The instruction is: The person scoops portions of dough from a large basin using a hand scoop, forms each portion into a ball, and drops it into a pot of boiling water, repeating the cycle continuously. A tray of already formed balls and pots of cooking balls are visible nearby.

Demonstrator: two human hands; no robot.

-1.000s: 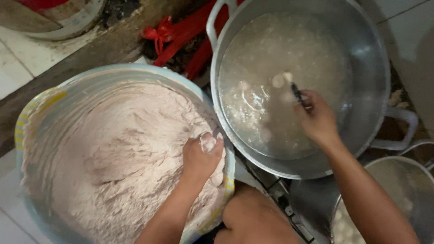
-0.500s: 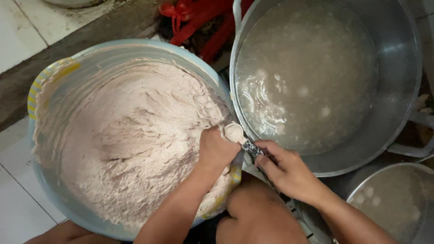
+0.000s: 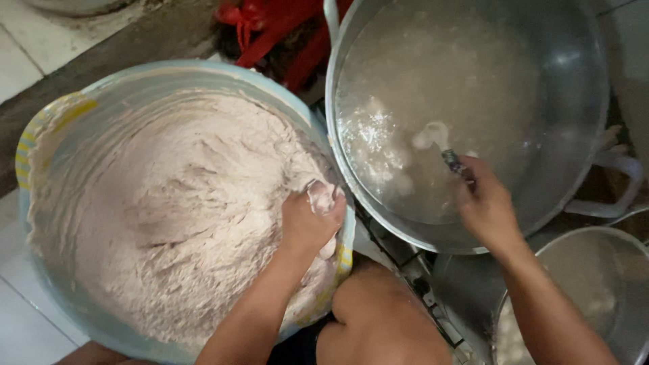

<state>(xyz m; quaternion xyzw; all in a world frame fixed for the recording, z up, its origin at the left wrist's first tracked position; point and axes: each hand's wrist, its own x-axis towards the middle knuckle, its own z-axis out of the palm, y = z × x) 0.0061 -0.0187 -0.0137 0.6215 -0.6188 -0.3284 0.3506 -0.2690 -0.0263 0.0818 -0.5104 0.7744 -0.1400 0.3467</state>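
We note the left hand (image 3: 307, 220) sunk at the right edge of the paste (image 3: 176, 209) in the pale blue basin (image 3: 203, 71), its grip clamped on a squeezed lump of paste (image 3: 323, 196) bulging above the fist. Our right hand (image 3: 487, 206) is over the metal pot (image 3: 574, 74) of cloudy water, grip shut on a spoon (image 3: 443, 145) whose tip carries what appears to be a paste ball, just above the surface.

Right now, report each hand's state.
Left hand: closed, squeezing pinkish paste from the pale blue basin.
Right hand: closed, holding a metal spoon.
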